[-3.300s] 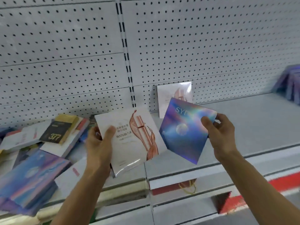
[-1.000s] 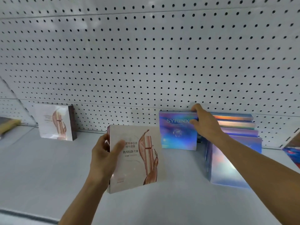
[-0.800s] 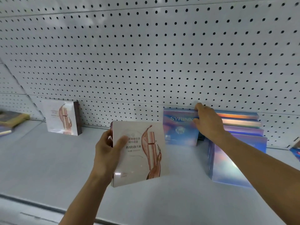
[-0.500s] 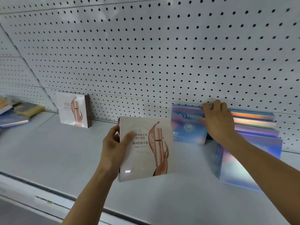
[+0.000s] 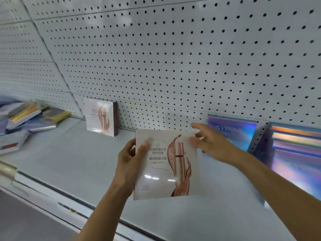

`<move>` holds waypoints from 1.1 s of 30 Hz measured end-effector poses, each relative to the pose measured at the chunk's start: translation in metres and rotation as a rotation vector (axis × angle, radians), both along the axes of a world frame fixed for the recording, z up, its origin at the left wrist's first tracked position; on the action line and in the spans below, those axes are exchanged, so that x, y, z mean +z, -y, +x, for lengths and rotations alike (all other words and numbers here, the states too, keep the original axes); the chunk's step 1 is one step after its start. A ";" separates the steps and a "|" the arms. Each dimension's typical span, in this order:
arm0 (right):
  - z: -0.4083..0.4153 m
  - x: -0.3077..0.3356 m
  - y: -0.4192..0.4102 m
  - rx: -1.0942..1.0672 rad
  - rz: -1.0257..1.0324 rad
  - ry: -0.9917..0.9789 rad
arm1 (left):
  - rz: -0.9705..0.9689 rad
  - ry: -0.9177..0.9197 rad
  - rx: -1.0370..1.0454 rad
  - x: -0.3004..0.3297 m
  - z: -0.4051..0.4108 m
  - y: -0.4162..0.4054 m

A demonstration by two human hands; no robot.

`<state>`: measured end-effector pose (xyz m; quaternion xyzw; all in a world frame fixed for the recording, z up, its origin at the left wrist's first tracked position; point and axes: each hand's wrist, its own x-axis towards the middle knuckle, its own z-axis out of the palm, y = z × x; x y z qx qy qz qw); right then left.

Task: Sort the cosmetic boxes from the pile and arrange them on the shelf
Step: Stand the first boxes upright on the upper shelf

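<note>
Since half a second before, the right hand (image 5: 211, 145) had let go of the iridescent SYRINX box (image 5: 231, 134), which stood against the pegboard (image 5: 173, 58), and swung left with loose, spread fingers toward the top corner of the white MARUBI box (image 5: 166, 164); motion blur hid whether it touched. That box hung tilted above the shelf (image 5: 78, 162), its left edge pinched in the left hand (image 5: 129, 160), thumb on the printed face and fingers behind. Judging by its flat, stiff shape and glossy film, it would be light but slippery, best held by opposite edges rather than the slick face. One matching MARUBI box (image 5: 100, 117) stood upright against the pegboard further left, making two of that kind in view. To the right, beside the single SYRINX box, lay a stack of iridescent boxes (image 5: 295, 141), about four edges showing. At far left sat the unsorted pile (image 5: 26, 122), too blurred to count.
</note>
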<state>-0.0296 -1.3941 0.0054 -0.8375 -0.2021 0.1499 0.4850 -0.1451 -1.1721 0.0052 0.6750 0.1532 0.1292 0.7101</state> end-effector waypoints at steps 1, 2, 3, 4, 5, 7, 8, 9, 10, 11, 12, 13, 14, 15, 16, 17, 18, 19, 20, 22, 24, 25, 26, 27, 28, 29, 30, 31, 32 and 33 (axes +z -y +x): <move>-0.001 -0.002 -0.010 0.016 0.017 -0.047 | 0.015 0.004 -0.007 0.000 0.000 -0.009; -0.002 -0.004 -0.021 0.018 0.043 -0.077 | 0.039 0.009 -0.017 -0.001 0.001 -0.019; -0.002 -0.006 -0.031 0.010 0.078 -0.092 | 0.064 0.014 -0.028 -0.002 0.001 -0.031; -0.001 -0.008 -0.043 -0.007 0.120 -0.103 | 0.083 0.017 -0.033 -0.004 0.003 -0.044; -0.001 -0.009 -0.057 -0.022 0.166 -0.110 | 0.099 0.017 -0.033 -0.005 0.005 -0.059; 0.000 -0.010 -0.092 -0.044 0.213 -0.105 | 0.129 0.021 -0.022 -0.006 0.010 -0.094; -0.001 -0.011 -0.112 -0.052 0.212 -0.088 | 0.151 0.030 -0.013 -0.008 0.013 -0.114; 0.000 -0.013 -0.134 -0.060 0.207 -0.069 | 0.190 0.046 -0.004 -0.009 0.017 -0.135; 0.000 -0.014 -0.158 -0.069 0.203 -0.049 | 0.250 0.055 0.005 -0.010 0.022 -0.158; 0.001 -0.017 -0.181 -0.080 0.198 -0.027 | 0.315 0.054 0.012 -0.010 0.027 -0.181; 0.002 -0.019 -0.204 -0.091 0.194 -0.005 | 0.373 0.044 0.015 -0.010 0.033 -0.202; 0.004 -0.023 -0.226 -0.101 0.191 0.013 | 0.420 0.030 0.008 -0.010 0.039 -0.223; 0.006 -0.025 -0.247 -0.107 0.194 0.030 | 0.459 0.010 0.000 -0.010 0.045 -0.242; 0.009 -0.028 -0.267 -0.116 0.194 0.047 | 0.494 -0.014 -0.002 -0.009 0.052 -0.260; 0.013 -0.030 -0.285 -0.129 0.194 0.064 | 0.545 -0.038 0.005 -0.009 0.059 -0.277; 0.017 -0.032 -0.301 -0.146 0.189 0.079 | 0.623 -0.053 0.022 -0.009 0.066 -0.294; 0.021 -0.034 -0.316 -0.163 0.189 0.091 | 0.728 -0.064 0.036 -0.010 0.074 -0.310; 0.026 -0.036 -0.329 -0.184 0.194 0.094 | 0.832 -0.054 0.044 -0.010 0.080 -0.323; 0.032 -0.037 -0.340 -0.206 0.204 0.092 | 0.922 -0.034 0.041 -0.010 0.087 -0.335; 0.044 -0.037 -0.359 -0.246 0.207 0.097 | 1.054 0.021 -0.002 -0.011 0.102 -0.352; 0.055 -0.036 -0.374 -0.281 0.184 0.126 | 1.168 0.035 -0.075 -0.014 0.118 -0.362; 0.060 -0.036 -0.379 -0.298 0.175 0.137 | 1.217 0.033 -0.110 -0.017 0.125 -0.367; 0.065 -0.036 -0.383 -0.315 0.174 0.144 | 1.253 0.029 -0.138 -0.019 0.133 -0.371; 0.068 -0.036 -0.386 -0.331 0.172 0.148 | 1.277 0.024 -0.156 -0.021 0.140 -0.374; 0.072 -0.037 -0.388 -0.348 0.165 0.156 | 1.296 0.019 -0.170 -0.022 0.146 -0.376; 0.075 -0.039 -0.390 -0.370 0.143 0.174 | 1.316 0.021 -0.184 -0.023 0.151 -0.379; 0.078 -0.041 -0.392 -0.396 0.107 0.203 | 1.339 0.025 -0.197 -0.024 0.156 -0.380; 0.079 -0.043 -0.393 -0.421 0.061 0.238 | 1.356 0.026 -0.206 -0.026 0.159 -0.380; 0.080 -0.045 -0.394 -0.441 0.020 0.271 | 1.365 0.025 -0.211 -0.027 0.162 -0.381; 0.080 -0.047 -0.396 -0.456 -0.011 0.294 | 1.369 0.025 -0.214 -0.028 0.164 -0.381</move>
